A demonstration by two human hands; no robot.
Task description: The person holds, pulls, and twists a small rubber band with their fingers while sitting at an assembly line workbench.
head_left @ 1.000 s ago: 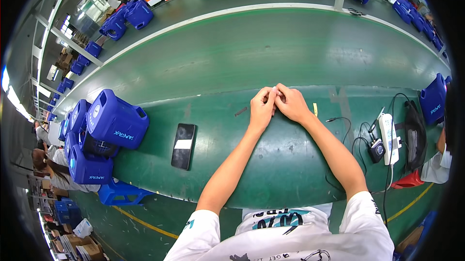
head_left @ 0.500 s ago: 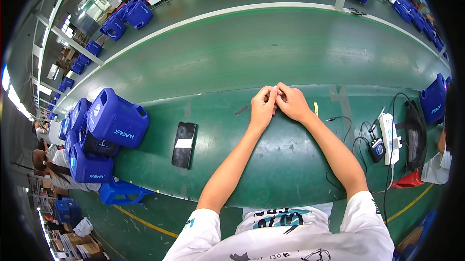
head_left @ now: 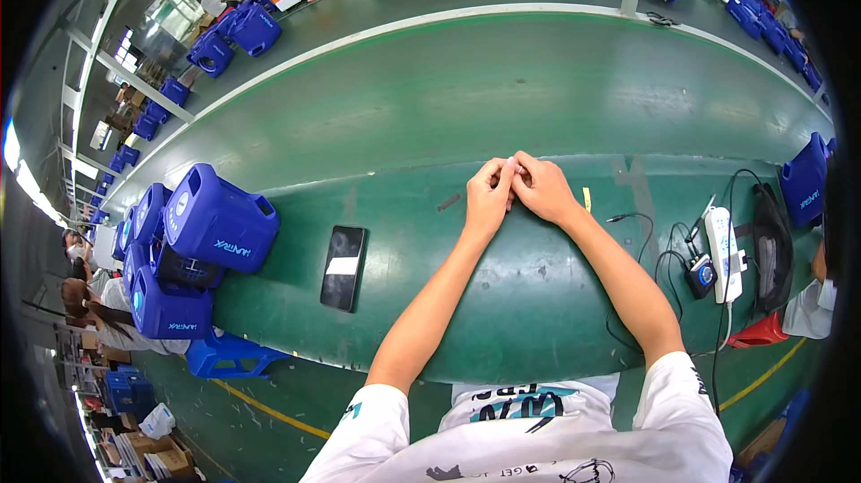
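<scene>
My left hand (head_left: 491,196) and my right hand (head_left: 543,190) meet above the far part of the green table (head_left: 421,322). Their fingers are curled and pressed together at the tips. Whether anything small sits between them is hidden. A black phone (head_left: 343,269) lies on the table to the left of my left forearm. Right of my right hand are a short yellow strip (head_left: 587,199) and the plug end of a black cable (head_left: 619,218). A small dark strip (head_left: 448,202) lies just left of my left hand.
Blue plastic speaker-like cases (head_left: 220,218) are stacked at the table's left end. On the right are a white power strip (head_left: 723,254), a black adapter (head_left: 700,277), a black pouch (head_left: 771,250) and another blue case (head_left: 804,180). A conveyor (head_left: 466,79) runs beyond the table. Other people sit at both sides.
My hands keep the same pose with fingertips together. The whole view has shifted very slightly; nothing on the table has been moved.
</scene>
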